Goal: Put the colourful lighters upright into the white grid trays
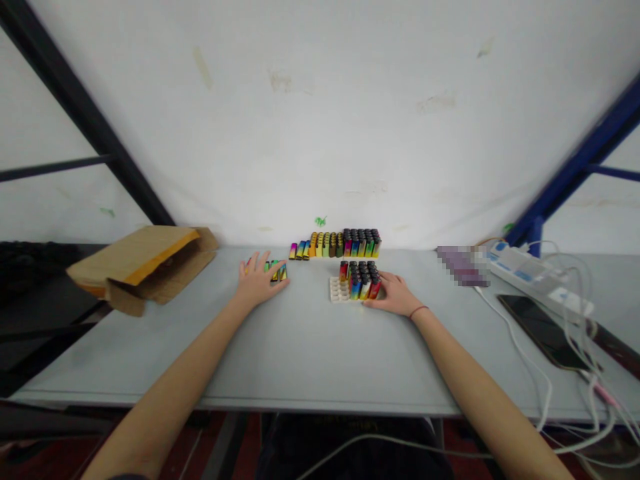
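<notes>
My left hand lies spread over several loose lighters on the table. Its fingers are apart, and part of the group is hidden beneath them. On the right, my right hand grips the right side of a white lighter tray, thumb at the front and fingers behind. Upright lighters with black tops fill the tray's right part. One red-and-gold lighter stands in the back of its left part, where round holes show.
Behind the tray stand a block of black-topped lighters and a yellow-to-green group. A few lighters lean beside them. An opened cardboard box sits left. Rightward are a phone, a power strip and loose cables.
</notes>
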A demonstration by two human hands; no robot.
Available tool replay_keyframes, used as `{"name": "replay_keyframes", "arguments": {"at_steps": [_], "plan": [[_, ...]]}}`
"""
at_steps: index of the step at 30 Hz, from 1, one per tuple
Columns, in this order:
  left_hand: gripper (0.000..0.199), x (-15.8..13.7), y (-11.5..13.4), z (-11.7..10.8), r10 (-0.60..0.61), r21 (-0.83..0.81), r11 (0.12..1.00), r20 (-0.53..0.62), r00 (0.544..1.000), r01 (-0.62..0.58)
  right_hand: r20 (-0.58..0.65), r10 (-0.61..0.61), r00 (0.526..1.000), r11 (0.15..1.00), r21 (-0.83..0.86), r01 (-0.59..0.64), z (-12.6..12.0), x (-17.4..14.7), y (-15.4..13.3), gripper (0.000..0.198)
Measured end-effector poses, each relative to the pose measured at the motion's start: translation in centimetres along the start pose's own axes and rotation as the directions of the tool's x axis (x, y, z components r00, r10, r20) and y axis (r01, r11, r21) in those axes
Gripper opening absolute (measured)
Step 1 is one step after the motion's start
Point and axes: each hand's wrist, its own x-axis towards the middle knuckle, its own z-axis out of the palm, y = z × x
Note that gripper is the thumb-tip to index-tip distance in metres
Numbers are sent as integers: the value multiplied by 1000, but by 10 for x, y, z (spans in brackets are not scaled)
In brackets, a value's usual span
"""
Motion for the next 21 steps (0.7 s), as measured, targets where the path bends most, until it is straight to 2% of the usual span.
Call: {"name": "replay_keyframes", "arguments": {"at_steps": [2, 4, 7, 10, 13, 15, 19, 21], "plan": [[61, 9, -11, 0, -27, 4, 1000, 93, 995, 27, 0, 1, 1000, 1000, -6, -1, 0, 0, 0, 81], [61, 14, -20, 5, 9, -14, 1000, 148, 989, -7, 4, 2, 1000, 1000, -10, -2, 0, 0, 0, 80], [61, 11, -22, 12, 86, -53, 995, 135, 987, -80, 4, -1, 1000, 1000, -12, 1, 0, 0, 0, 79], [60, 0, -9, 16, 177, -110, 980, 92, 980, -167, -4, -6, 1000, 1000, -13, 5, 0, 0, 0, 76], [61, -7, 11, 18, 310, -167, 940, 59, 949, -297, -6, -7, 1000, 1000, -14, 7, 0, 0, 0, 76], [62, -6, 25, 19, 355, -182, 923, 57, 933, -340, -7, -5, 1000, 1000, -13, 5, 0, 0, 0, 77], [61, 4, 48, 19, 310, -155, 943, 82, 947, -295, -6, 4, 1000, 1000, -18, -4, 1, 0, 0, 80], [60, 11, 52, 16, 280, -146, 952, 55, 959, -269, 3, 13, 1000, 1000, -26, -13, 1, 0, 0, 82]]}}
